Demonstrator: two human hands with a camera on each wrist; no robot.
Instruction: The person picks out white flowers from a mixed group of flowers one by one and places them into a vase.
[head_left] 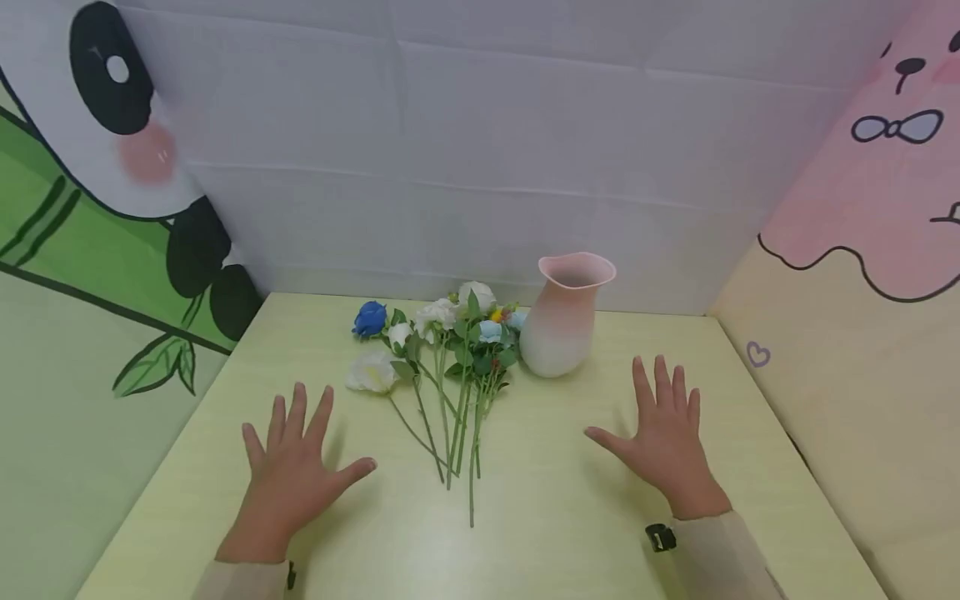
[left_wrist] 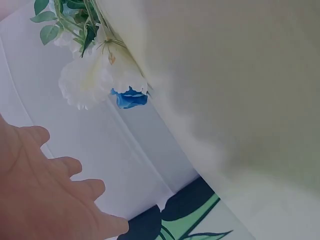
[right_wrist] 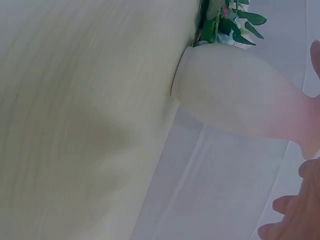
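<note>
My left hand [head_left: 288, 479] hovers over the left of the table with its fingers spread, holding nothing. On the other side my right hand [head_left: 667, 446] is spread in the same way, also holding nothing. Between them lies a loose bunch of artificial flowers, their green stems [head_left: 461, 425] pointing towards me. Among the blooms are a blue rose [head_left: 370, 319], a large white flower [head_left: 372, 372] nearest the left hand, and a pale blue flower [head_left: 491, 332]. A pink and white vase [head_left: 562, 321] with a wavy rim stands upright beside the flowers, nearest the right hand.
The pale yellow table [head_left: 525, 533] meets a white cloth backdrop [head_left: 480, 150] behind the flowers and vase. A panda picture [head_left: 135, 158] covers the left wall panel, and a pink cartoon figure [head_left: 885, 183] the right one.
</note>
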